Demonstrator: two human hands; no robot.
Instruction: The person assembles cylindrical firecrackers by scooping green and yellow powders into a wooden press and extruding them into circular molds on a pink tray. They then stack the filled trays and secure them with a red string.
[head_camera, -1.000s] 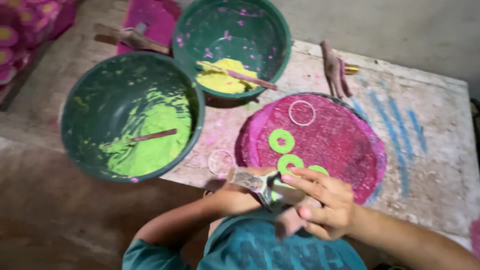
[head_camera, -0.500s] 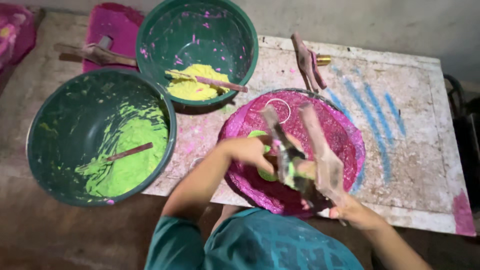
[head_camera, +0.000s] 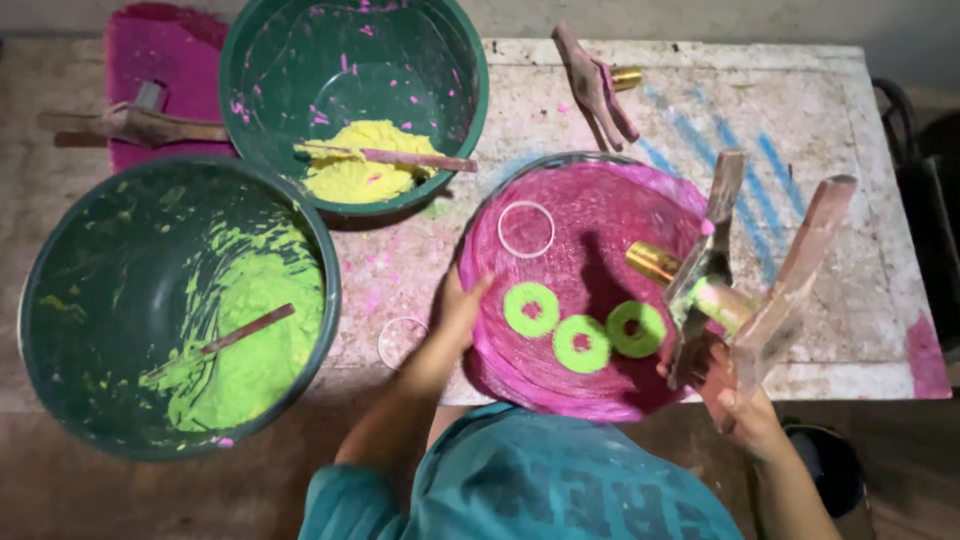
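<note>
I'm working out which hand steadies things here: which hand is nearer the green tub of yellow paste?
Left. The left hand rests on the pink tray's near-left rim, just below the tub of yellow paste. The right hand grips a wooden press tool beyond the tray's far side.

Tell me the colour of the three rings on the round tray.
Bright green rings on a pink tray; head view.

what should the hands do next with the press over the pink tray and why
Probably lower the press in the right hand to the bare patch of the pink tray beside the three green rings; the left hand already steadies the rim.
</note>
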